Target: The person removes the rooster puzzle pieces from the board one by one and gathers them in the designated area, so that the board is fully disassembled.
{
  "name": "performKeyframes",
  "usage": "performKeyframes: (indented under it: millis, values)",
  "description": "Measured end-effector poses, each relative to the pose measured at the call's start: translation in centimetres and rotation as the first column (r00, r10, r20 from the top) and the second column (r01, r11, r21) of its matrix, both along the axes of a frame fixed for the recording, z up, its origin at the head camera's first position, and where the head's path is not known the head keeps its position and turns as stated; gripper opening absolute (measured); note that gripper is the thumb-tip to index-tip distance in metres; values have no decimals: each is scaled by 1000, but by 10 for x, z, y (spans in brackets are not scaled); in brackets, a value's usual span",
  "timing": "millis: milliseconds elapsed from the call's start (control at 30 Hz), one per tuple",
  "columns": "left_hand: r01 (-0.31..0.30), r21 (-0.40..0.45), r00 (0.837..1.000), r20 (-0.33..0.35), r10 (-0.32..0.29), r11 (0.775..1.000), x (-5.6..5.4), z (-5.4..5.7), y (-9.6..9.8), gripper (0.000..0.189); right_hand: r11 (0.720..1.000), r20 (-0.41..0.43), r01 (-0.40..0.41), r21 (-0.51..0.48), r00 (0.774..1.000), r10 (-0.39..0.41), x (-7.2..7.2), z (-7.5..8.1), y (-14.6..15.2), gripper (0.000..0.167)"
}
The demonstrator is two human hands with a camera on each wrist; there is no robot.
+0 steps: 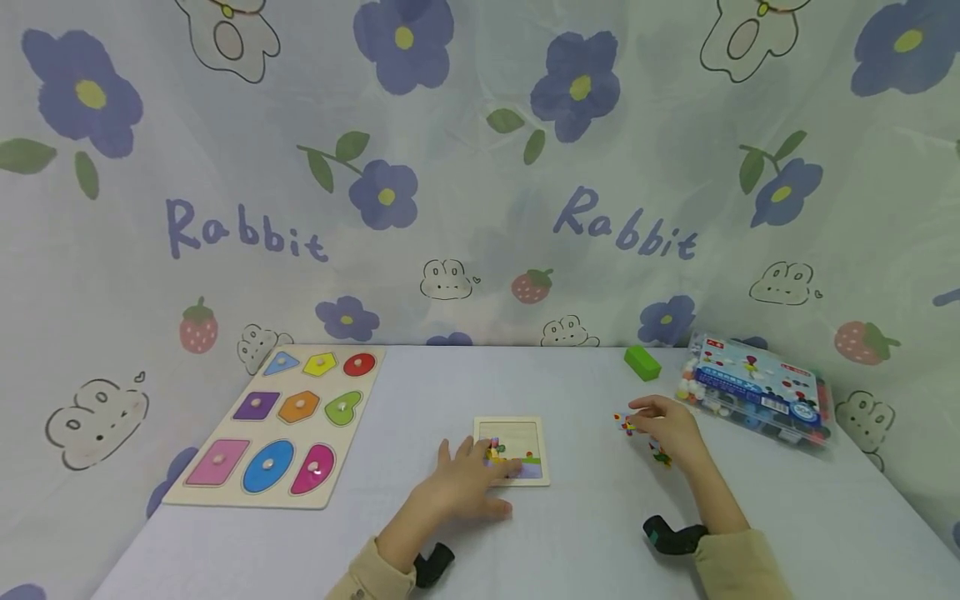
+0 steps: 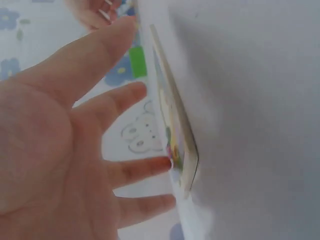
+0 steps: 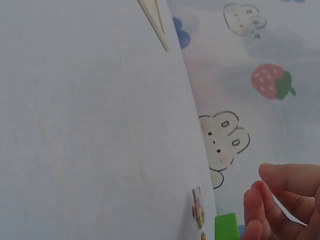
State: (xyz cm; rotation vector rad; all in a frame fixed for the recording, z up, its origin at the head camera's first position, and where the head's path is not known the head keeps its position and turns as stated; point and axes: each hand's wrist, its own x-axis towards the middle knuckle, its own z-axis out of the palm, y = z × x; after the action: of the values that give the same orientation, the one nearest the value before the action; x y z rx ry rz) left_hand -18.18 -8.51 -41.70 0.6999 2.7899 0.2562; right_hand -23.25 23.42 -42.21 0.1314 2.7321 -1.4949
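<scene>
My left hand [image 1: 467, 485] is spread over a small square wooden picture puzzle [image 1: 529, 430] with a light rim. In the left wrist view its straight fingers reach to the face of the puzzle [image 2: 182, 120]. To the right, my right hand [image 1: 672, 432] hovers by loose, colourful puzzle pieces [image 1: 625, 423]. Another piece [image 1: 661, 454] lies under that hand, partly covered by it in the head view. Between the loosely bent fingers of the right hand [image 3: 285, 200] nothing shows in the right wrist view, and the pieces [image 3: 198, 207] stay on the table.
A large wooden shape board [image 1: 341, 450] with knobbed, coloured shapes lies on the left. Behind the right hand sits a green block [image 1: 642, 363], with a clear plastic case [image 1: 757, 392] of small parts beside it. A patterned curtain [image 1: 480, 167] hangs behind the white table [image 1: 585, 550].
</scene>
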Motion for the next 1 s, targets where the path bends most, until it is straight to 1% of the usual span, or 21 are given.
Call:
performKeyframes:
  millis: [67,133,267,333,433,500,567,700,800,900,1000]
  values:
    - [-7,35,1000,-10,7,999,-4,2,-4,60,1000,-10,-15,-2,1000,15,-2,-2,-8,33]
    - [-30,74,999,-12,31,997,-8,3,-9,60,999,-25,-36,-8,999,35,-5,-4,-17,30]
    - [-109,108,994,-15,111,988,-16,5,-19,61,997,-57,-70,11,996,71,-8,-7,-38,25]
    - [-165,104,986,-12,167,981,-18,3,-22,64,996,-66,-85,21,994,86,-9,-8,-49,23]
    - [-248,103,968,-9,250,963,-21,-1,-26,70,994,-69,-108,30,991,110,-10,-10,-66,20]
    - [-289,110,956,-11,292,951,-23,-4,-27,72,992,-70,-122,24,990,123,-10,-12,-76,18]
    - [-316,117,948,-12,319,942,-24,-7,-28,74,990,-72,-140,18,987,141,-10,-13,-86,17]
    - [-332,122,942,-11,336,935,-27,-11,-29,75,980,-78,-196,21,977,197,-7,-15,-106,14]
    - [-334,119,942,-3,337,935,-27,-12,-30,74,962,-73,-269,42,960,271,-3,-15,-120,14]
    - [-333,117,942,3,335,936,-27,-13,-29,73,933,-54,-347,93,934,353,0,-15,-134,16]
    - [-332,112,943,6,333,937,-27,-13,-29,73,897,-46,-410,166,905,422,1,-16,-144,24]
